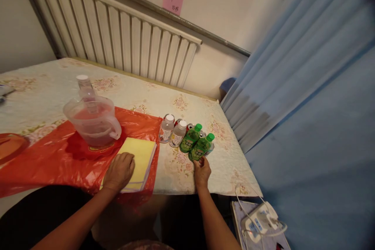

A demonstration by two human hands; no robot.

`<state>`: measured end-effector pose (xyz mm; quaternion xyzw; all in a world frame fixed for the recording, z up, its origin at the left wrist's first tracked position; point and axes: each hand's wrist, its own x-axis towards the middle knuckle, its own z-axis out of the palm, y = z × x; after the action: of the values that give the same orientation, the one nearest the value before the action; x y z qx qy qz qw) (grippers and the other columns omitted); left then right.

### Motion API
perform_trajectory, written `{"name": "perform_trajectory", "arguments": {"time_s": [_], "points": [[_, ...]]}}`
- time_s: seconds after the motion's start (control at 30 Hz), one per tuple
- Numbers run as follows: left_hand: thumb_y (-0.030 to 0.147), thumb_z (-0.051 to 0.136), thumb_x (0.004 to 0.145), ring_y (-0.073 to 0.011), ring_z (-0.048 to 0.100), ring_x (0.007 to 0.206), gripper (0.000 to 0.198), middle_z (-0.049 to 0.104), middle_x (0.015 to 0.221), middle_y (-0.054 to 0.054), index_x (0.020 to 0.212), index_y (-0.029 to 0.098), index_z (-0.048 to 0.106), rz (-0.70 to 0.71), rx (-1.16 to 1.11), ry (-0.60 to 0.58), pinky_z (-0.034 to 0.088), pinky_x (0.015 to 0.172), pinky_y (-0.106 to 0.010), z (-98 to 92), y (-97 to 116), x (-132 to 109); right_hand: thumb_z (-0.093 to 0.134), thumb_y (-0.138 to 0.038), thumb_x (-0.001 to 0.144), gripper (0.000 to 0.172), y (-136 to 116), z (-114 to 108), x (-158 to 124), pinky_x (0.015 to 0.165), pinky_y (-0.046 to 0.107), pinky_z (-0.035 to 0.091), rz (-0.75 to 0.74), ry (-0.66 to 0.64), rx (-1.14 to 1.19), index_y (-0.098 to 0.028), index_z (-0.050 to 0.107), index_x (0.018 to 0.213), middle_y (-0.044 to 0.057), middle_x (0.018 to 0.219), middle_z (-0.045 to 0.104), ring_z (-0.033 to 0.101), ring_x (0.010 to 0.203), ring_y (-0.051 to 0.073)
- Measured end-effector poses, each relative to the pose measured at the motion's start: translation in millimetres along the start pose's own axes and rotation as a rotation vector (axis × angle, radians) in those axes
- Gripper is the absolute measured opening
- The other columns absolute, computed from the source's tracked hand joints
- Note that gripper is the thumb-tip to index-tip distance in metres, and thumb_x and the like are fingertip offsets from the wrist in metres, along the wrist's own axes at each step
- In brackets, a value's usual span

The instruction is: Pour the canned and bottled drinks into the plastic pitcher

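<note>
our right hand point(202, 172) clamps its fingers round the base of the green bottle point(200, 148), gripping low since it leans on its row. our left hand point(118, 172) lies loose, fingers pinning the yellow cloth stack point(142, 154).

Table point(131, 90) (floral cloth) — red plastic sheet point(58, 156) at left, small bottles point(190, 140) clustered near right edge.

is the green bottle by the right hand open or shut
Shut: the green bottle that the right hand touches at its base has its green cap on top.
</note>
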<state>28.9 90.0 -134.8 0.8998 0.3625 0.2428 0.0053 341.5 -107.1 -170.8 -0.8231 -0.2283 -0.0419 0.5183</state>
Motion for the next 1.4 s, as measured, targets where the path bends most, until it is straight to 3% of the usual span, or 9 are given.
{"name": "perform_trajectory", "arguments": {"time_s": [0.33, 0.53, 0.67, 0.8, 1.07, 1.2, 1.3, 1.4], "points": [[0.023, 0.043, 0.092, -0.0282, 0.056, 0.092, 0.017, 0.063, 0.094, -0.01, 0.095, 0.019, 0.059, -0.032, -0.041, -0.006, 0.043, 0.084, -0.041, -2.4, 3, 0, 0.06, -0.049, 0.074, 0.055, -6, -3, -4, 0.08, 0.035, 0.051, 0.009, 0.015, -0.007, -0.011, 0.063, 0.114, 0.014, 0.099, 0.071, 0.066, 0.087, 0.025], [0.02, 0.04, 0.093, -0.0277, 0.054, 0.093, 0.019, 0.061, 0.094, -0.01, 0.093, 0.02, 0.058, -0.1, -0.131, -0.085, 0.041, 0.087, -0.042, -13.6, 9, -3, 0.055, -0.05, 0.078, 0.044, -22, -17, -42, 0.079, 0.038, 0.052, 0.047, 0.053, 0.007, -0.015, 0.066, 0.103, 0.013, 0.091, 0.073, 0.068, 0.083, 0.027], [0.017, 0.04, 0.091, -0.0272, 0.053, 0.092, 0.018, 0.06, 0.093, -0.01, 0.09, 0.02, 0.058, -0.145, -0.156, -0.132, 0.041, 0.087, -0.042, -15.9, 9, -4, 0.056, -0.051, 0.077, 0.035, -46, -12, -65, 0.07, 0.036, 0.053, 0.076, -0.085, 0.02, -0.022, 0.068, 0.093, 0.008, 0.081, 0.074, 0.069, 0.076, 0.027], [0.015, 0.044, 0.085, -0.0276, 0.054, 0.094, 0.014, 0.061, 0.096, -0.012, 0.086, 0.019, 0.057, -0.181, -0.225, -0.217, 0.042, 0.086, -0.042, -17.3, 6, 1, 0.057, -0.05, 0.078, 0.035, -106, 11, -61, 0.057, 0.034, 0.051, -0.018, -0.249, 0.164, -0.021, 0.067, 0.095, 0.004, 0.066, 0.068, 0.063, 0.058, 0.023], [0.02, 0.053, 0.079, -0.0204, 0.061, 0.081, 0.013, 0.067, 0.093, -0.006, 0.09, 0.023, 0.06, -0.076, -0.509, -0.387, 0.045, 0.071, -0.031, -44.0, -18, 22, 0.061, -0.037, 0.08, 0.019, -301, 81, -7, 0.053, 0.029, 0.05, -0.455, -0.643, 0.305, -0.021, 0.067, 0.089, 0.003, 0.069, 0.066, 0.06, 0.054, 0.017], [0.02, 0.055, 0.075, -0.0145, 0.056, 0.067, 0.02, 0.063, 0.077, 0.0, 0.093, 0.02, 0.063, -0.126, -1.014, -0.547, 0.041, 0.057, -0.023, -48.9, -31, 23, 0.057, -0.026, 0.078, 0.015, -380, 143, 15, 0.055, 0.026, 0.05, -0.62, -0.825, 0.279, -0.02, 0.065, 0.09, -0.001, 0.066, 0.062, 0.059, 0.053, 0.014], [0.022, 0.059, 0.072, -0.0108, 0.049, 0.06, 0.02, 0.057, 0.068, 0.004, 0.091, 0.018, 0.065, -0.147, -1.213, -0.586, 0.037, 0.053, -0.019, -39.3, -39, 22, 0.057, -0.021, 0.078, 0.017, -424, 200, 25, 0.058, 0.026, 0.051, -0.746, -0.927, 0.163, -0.019, 0.065, 0.093, -0.003, 0.066, 0.061, 0.059, 0.054, 0.012], [0.024, 0.063, 0.072, -0.0106, 0.05, 0.06, 0.026, 0.06, 0.069, 0.003, 0.097, 0.02, 0.067, -0.14, -1.3, -0.636, 0.037, 0.053, -0.019, -30.7, -48, 20, 0.063, -0.018, 0.078, 0.031, -457, 254, 27, 0.072, 0.031, 0.053, -0.937, -0.947, -0.062, -0.018, 0.064, 0.109, 0.004, 0.09, 0.069, 0.063, 0.067, 0.013]]}}
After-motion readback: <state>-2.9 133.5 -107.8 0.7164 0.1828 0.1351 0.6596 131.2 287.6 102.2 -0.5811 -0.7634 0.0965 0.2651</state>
